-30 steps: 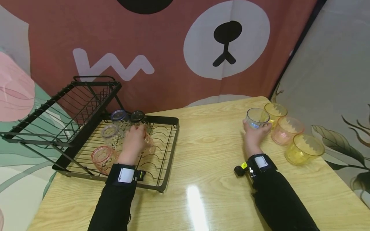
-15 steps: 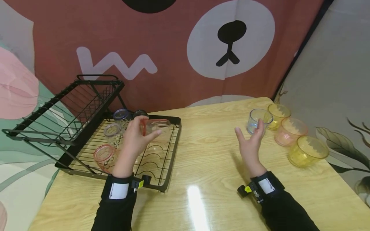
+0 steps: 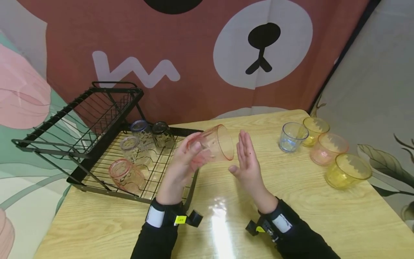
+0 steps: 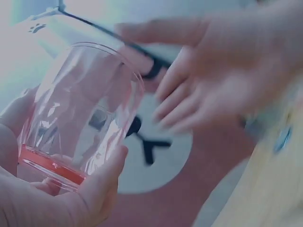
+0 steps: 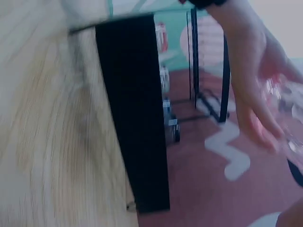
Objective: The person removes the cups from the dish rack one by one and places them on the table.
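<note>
My left hand [image 3: 181, 162] grips a clear pink glass [image 3: 215, 142] around its base, tilted on its side with the rim facing right. In the left wrist view the fingers and thumb wrap the glass [image 4: 80, 109] near its red-tinted bottom. Close to the rim, apart from it, my right hand [image 3: 249, 167] is held up with fingers straight and nothing in its grasp. Upside-down glasses stand in the black dish rack [image 3: 191, 194]: a pink one [image 3: 127, 176], a clear one [image 3: 134, 149], a blue one [image 3: 142, 133] and a dark one [image 3: 162, 135].
At the table's right stand a blue glass [image 3: 292, 137], a yellow glass [image 3: 315, 131], a pink glass [image 3: 328, 148] and another yellow glass [image 3: 347, 171], all upright. The rack's upper tier [image 3: 81, 122] rises at left. A printed cloth [image 3: 191, 100] hangs behind the table [image 3: 233, 230].
The left hand has lifted the pink glass out of the rack and carried it right. My right hand has let go of the blue glass and moved left toward the pink one.
</note>
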Available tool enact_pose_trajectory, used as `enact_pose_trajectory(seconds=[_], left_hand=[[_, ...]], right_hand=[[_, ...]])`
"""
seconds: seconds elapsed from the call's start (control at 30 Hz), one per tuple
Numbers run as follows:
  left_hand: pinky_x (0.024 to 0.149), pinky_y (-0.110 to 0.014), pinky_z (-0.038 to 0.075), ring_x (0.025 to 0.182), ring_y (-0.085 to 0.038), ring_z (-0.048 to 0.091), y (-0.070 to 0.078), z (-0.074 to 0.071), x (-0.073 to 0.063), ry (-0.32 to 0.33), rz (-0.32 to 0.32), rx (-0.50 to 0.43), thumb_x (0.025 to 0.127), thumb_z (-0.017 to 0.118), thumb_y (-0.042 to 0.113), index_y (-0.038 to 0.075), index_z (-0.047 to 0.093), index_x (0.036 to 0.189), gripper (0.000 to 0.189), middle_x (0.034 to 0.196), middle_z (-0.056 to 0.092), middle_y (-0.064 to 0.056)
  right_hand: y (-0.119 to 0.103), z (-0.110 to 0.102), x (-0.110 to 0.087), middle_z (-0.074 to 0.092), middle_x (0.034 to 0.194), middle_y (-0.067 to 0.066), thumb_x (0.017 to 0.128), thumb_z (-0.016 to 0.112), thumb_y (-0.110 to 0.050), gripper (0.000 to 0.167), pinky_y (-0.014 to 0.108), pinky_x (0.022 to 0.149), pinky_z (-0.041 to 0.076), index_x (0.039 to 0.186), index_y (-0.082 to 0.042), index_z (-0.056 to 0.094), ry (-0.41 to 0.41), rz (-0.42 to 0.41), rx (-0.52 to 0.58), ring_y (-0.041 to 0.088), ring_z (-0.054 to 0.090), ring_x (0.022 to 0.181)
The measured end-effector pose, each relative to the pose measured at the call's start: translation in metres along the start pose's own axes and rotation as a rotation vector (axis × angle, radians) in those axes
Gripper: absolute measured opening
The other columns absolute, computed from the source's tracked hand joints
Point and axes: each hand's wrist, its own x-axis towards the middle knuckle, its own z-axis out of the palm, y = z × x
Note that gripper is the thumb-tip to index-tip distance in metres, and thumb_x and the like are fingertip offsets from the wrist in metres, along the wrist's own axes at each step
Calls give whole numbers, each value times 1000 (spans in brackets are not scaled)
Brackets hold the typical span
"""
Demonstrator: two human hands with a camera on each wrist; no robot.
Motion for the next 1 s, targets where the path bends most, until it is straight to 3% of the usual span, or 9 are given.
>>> enact_pose_trajectory(seconds=[0.07,0.17,0.37,0.5,0.63,0.8,0.93,1.0], left_hand=[[77,-30,57,90,-16,65,-7,8,-2,-29,-57,-99,64,86,47,7,45,134,90,112,58,-5],[82,-31,56,97,-17,63,-13,19,-5,-78,-124,-185,63,86,48,4,38,140,101,118,56,-6],[83,-30,56,101,-19,64,-19,32,-12,-171,-109,-282,70,82,47,4,38,142,95,125,57,-8],[82,-30,57,104,-22,64,-23,38,-17,-124,-111,-264,68,81,52,2,33,146,104,129,54,-13],[84,-34,56,103,-23,65,-28,42,-22,-37,-121,-209,61,80,58,0,32,145,113,138,48,-21],[80,-35,58,94,-19,68,-31,40,-22,29,-90,-122,59,78,64,-4,41,132,106,138,48,-25],[74,-32,59,84,-16,70,-34,40,-19,67,-85,-97,61,76,66,-4,49,119,95,117,63,-20],[71,-30,59,80,-14,70,-36,41,-19,92,-95,-98,60,76,66,-3,51,121,96,106,66,-13]], right_hand=[[2,9,-1,-2,158,28,80,75,-44,117,26,118,13,152,7,-3,-25,-25,69,34,2,147],[2,18,-2,-1,158,27,77,77,-47,119,28,119,14,153,5,2,-14,-12,171,34,3,147],[0,26,-1,8,159,24,72,82,-45,121,30,119,14,152,5,7,34,-31,273,32,10,147],[-2,28,2,29,156,15,70,85,-37,110,31,118,19,151,2,22,63,-65,390,22,28,144],[-4,28,4,45,148,8,72,86,-30,97,30,115,27,147,1,33,61,-92,468,21,38,139],[-9,25,7,51,142,7,75,85,-33,85,33,114,31,140,0,41,41,-45,341,22,43,135],[-11,23,12,55,136,7,76,85,-31,77,36,113,32,134,-1,46,29,-24,267,24,46,132],[-11,21,13,56,134,8,76,85,-29,76,37,113,32,134,2,46,17,-44,264,24,49,129]])
